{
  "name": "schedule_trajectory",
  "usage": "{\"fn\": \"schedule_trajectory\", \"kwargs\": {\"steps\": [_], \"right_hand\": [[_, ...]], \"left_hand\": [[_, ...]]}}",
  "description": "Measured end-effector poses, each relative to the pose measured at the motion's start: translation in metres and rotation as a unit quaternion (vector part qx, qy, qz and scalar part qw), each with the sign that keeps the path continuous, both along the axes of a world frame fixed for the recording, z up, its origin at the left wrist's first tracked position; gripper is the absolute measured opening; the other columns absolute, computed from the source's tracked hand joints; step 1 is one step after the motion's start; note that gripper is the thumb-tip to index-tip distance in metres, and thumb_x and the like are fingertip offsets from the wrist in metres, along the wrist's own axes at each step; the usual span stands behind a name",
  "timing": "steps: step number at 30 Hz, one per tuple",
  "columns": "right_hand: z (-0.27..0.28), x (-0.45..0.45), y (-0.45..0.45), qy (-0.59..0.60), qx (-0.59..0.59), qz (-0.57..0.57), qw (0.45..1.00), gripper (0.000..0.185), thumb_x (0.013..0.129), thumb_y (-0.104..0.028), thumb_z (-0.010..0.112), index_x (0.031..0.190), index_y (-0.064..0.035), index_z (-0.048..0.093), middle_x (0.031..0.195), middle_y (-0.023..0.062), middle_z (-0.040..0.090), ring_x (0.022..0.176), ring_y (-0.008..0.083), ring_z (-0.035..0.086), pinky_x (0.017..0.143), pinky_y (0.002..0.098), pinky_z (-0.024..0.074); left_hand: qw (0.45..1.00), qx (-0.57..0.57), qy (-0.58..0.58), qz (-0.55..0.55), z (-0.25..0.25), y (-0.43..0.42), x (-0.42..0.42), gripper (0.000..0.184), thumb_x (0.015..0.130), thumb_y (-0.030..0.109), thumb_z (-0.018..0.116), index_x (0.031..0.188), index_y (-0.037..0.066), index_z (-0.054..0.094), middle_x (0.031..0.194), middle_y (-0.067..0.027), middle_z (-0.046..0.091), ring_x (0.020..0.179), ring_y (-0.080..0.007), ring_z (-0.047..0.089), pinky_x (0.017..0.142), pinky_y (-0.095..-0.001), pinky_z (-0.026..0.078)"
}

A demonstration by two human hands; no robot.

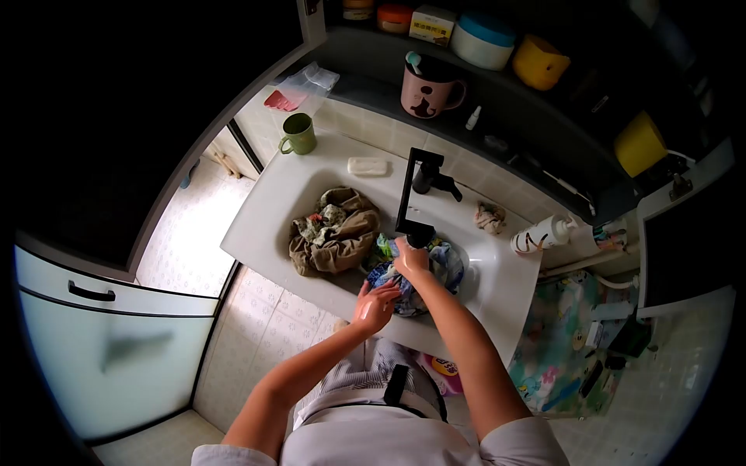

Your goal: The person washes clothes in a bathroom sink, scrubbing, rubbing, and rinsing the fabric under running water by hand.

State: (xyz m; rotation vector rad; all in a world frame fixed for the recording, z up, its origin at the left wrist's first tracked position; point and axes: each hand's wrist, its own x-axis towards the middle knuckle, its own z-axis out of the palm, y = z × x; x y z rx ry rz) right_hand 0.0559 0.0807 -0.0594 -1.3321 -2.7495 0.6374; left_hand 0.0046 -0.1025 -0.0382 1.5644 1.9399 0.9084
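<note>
My left hand point(375, 305) is open over the near edge of the white sink point(326, 299), fingers stretched toward the wet clothes, with white patches like suds on its skin. My right hand point(410, 259) is right at the spout of the black faucet point(406, 194), above a blue, green and white patterned garment point(445, 268). Its fingers are partly hidden by the spout, so whether they grip anything is unclear. Left of them in the basin lies a bunched brown garment point(342, 241) with a floral piece of cloth point(332, 215) on it.
A green mug point(298, 133) and white soap bar point(367, 166) sit on the sink's back ledge. To the right are a mesh scrubber point(489, 217) and white pump bottle point(542, 234). Above, a dark shelf holds a pink mug point(428, 93) and several containers. A cabinet point(116, 334) stands left.
</note>
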Motion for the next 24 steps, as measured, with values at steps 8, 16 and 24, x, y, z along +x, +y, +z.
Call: {"fn": "schedule_trajectory", "kwargs": {"steps": [8,16,24], "right_hand": [[0.045,0.101,-0.053,0.253,0.022,-0.057,0.965,0.045,0.069,0.005,0.059,0.111,-0.0088,0.066,0.093,0.0221,0.068,0.087,0.0385,0.066,0.077,0.0418,0.0529],[0.033,0.183,-0.076,0.364,-0.073,-0.240,0.897,0.047,0.072,0.006,0.060,0.118,-0.0034,0.062,0.110,0.0176,0.067,0.097,0.0272,0.067,0.084,0.0322,0.0516],[0.016,0.086,-0.018,0.231,0.105,-0.245,0.936,0.044,0.086,-0.035,0.063,0.117,-0.0040,0.060,0.120,0.0223,0.056,0.121,0.0398,0.048,0.104,0.0491,0.0351]], "left_hand": [[0.982,0.082,-0.049,0.162,0.019,0.062,-0.020,0.045,0.083,0.027,0.063,0.124,0.011,0.057,0.144,-0.0160,0.042,0.139,-0.0339,0.032,0.113,-0.0533,0.022],[0.989,-0.095,0.099,0.057,-0.012,0.121,0.014,0.051,0.092,0.052,0.050,0.122,0.013,0.063,0.124,-0.0174,0.058,0.135,-0.0355,0.036,0.113,-0.0599,0.012],[0.984,0.011,0.151,0.092,-0.040,0.111,0.010,0.035,0.092,0.037,0.051,0.105,0.008,0.068,0.111,-0.0167,0.062,0.128,-0.0369,0.042,0.113,-0.0570,0.016]]}}
